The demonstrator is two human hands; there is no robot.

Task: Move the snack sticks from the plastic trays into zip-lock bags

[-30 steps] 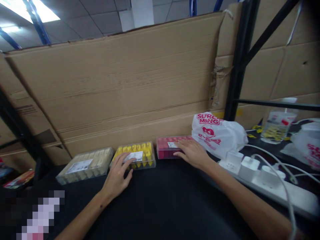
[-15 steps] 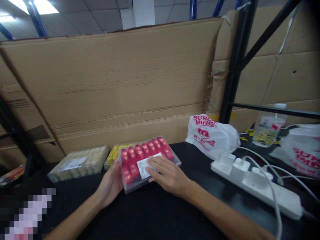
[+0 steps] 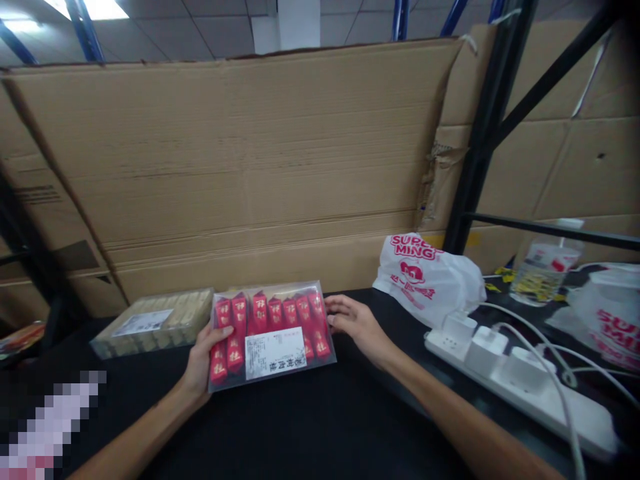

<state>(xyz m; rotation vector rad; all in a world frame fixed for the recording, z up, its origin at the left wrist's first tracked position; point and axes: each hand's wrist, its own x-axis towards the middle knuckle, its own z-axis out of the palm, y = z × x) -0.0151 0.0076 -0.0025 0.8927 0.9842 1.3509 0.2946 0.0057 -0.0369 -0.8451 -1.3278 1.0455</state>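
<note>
A clear plastic box of red packets (image 3: 257, 317) is tilted up above the black table, its white label facing me. My left hand (image 3: 203, 360) grips the box at its left edge, with the thumb over the front. My right hand (image 3: 356, 325) is beside the right edge, fingers apart and slightly bent, the fingertips close to the box; whether they touch it I cannot tell. To the left, a clear box of pale packets (image 3: 160, 322) with a white label lies on the table. The yellow packets behind the red box are hidden.
A cardboard panel (image 3: 250, 167) stands behind the black table (image 3: 280, 433). On the right are a white plastic bag (image 3: 425, 277), a power strip (image 3: 530, 393) with plugs and cables, a bottle (image 3: 545, 270), another bag (image 3: 605, 313) and a black metal post (image 3: 480, 147).
The red box has turned to face me more squarely and shifted slightly left. My right hand has moved off its label to the right edge. The yellow packets are now covered.
</note>
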